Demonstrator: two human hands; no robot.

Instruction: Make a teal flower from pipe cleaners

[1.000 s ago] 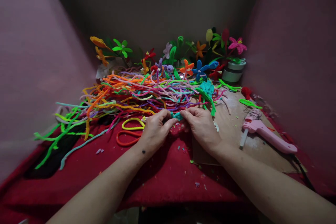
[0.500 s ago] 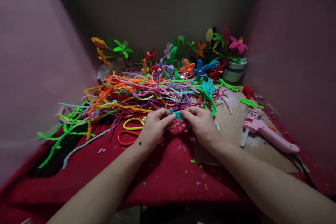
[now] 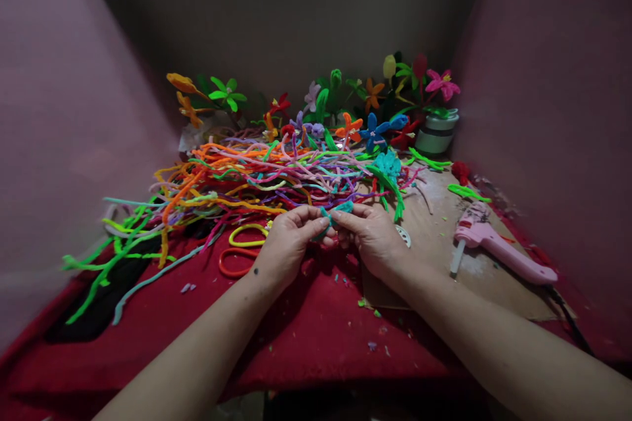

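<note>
Teal pipe-cleaner piece [image 3: 343, 208] is in the middle of the head view, between the two hands, just in front of a big messy pile of pipe cleaners [image 3: 257, 174]. The left hand [image 3: 290, 237] pinches one side of it with thumb and fingers. The right hand [image 3: 372, 237] pinches the other side. Off to the right, a pink glue gun [image 3: 498, 247] lies on brown cardboard [image 3: 419, 279] on the red surface [image 3: 296, 348].

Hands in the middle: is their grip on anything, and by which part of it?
A fuzzy turquoise piece, pinched in the left grip and right grip; exactly which part they hold is hidden from view.
</note>
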